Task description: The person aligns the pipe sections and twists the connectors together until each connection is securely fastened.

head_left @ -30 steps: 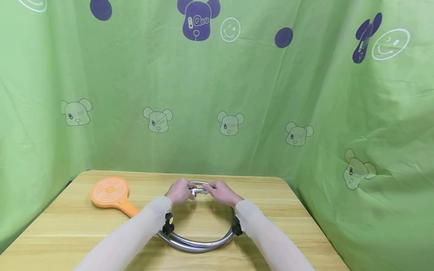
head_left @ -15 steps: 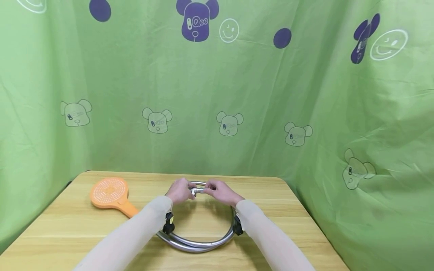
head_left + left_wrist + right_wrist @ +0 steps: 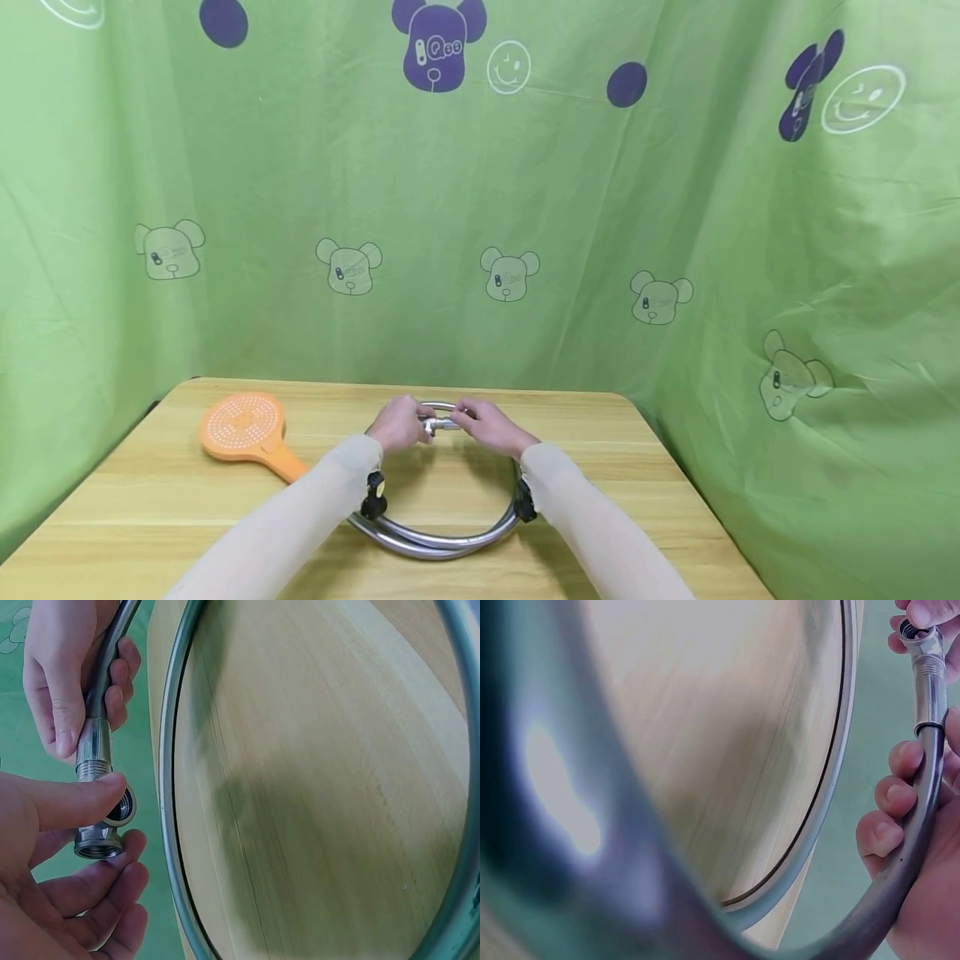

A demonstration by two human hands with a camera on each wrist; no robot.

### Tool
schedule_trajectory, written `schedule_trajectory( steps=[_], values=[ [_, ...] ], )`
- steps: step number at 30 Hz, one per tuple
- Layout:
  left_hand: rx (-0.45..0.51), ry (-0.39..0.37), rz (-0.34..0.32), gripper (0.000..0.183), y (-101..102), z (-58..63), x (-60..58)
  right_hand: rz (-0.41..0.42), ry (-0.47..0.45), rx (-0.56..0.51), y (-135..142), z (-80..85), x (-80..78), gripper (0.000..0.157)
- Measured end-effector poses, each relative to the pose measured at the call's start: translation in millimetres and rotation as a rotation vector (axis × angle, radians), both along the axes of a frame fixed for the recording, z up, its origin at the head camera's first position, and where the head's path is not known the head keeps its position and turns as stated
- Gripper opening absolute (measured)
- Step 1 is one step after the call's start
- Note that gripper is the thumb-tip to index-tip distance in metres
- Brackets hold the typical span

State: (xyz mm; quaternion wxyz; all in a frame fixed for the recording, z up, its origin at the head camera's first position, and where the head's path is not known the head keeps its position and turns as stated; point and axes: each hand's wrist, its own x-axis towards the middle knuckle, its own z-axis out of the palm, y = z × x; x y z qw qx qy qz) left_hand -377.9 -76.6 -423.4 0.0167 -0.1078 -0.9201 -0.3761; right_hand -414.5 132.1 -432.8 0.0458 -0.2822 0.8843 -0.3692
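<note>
My left hand (image 3: 397, 423) pinches a small chrome tee-shaped fitting (image 3: 99, 841) between thumb and fingers. Open round ports show on the fitting in the left wrist view. My right hand (image 3: 493, 427) grips the end of a silver shower hose (image 3: 928, 769), its thumb by the metal end sleeve (image 3: 94, 741). Sleeve and fitting are in line and joined, with some thread (image 3: 930, 667) showing between them. The rest of the hose (image 3: 442, 552) hangs or lies in a loop below the hands. An orange shower head (image 3: 243, 423) lies left of the left forearm, its handle end hidden.
The wooden table (image 3: 622, 500) carries the hose loop and shower head. A green patterned curtain (image 3: 435, 192) encloses the back and sides. Black wrist cameras (image 3: 372, 497) sit on both wrists, close to the hose loop.
My right fingers spread and regrip slightly at the hose end, shifting around the sleeve. The left hand holds the fitting in the same place; hose loop and shower head stay put.
</note>
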Motion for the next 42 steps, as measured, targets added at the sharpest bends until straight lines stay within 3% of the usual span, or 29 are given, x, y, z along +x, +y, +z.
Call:
schedule_trajectory(
  steps=[6, 12, 21, 33, 40, 42],
  values=[
    [-0.018, 0.001, -0.02, 0.03, 0.8, -1.3, 1.0, -0.019, 0.002, 0.022, 0.3, -3.3, -3.4, 0.032],
    [-0.021, -0.016, -0.014, 0.033, 2.5, -0.3, 1.8, -0.065, -0.052, 0.026, 1.3, -3.3, -1.5, 0.047],
    [-0.026, 0.001, 0.002, 0.039, 1.7, 0.8, 1.2, -0.021, -0.054, 0.0, 1.1, -1.0, 1.8, 0.027],
    [-0.009, -0.012, -0.003, 0.038, 2.7, 0.3, 2.2, -0.008, -0.015, 0.041, 2.6, -2.6, -2.1, 0.036],
    [-0.019, 0.012, -0.003, 0.035, 2.8, -0.9, 1.7, 0.012, -0.017, 0.009, 1.3, -3.7, -3.3, 0.027],
    [-0.028, 0.021, -0.011, 0.033, 2.8, -1.1, 1.5, 0.013, -0.01, 0.009, 1.0, -3.6, -3.8, 0.03]
  ],
)
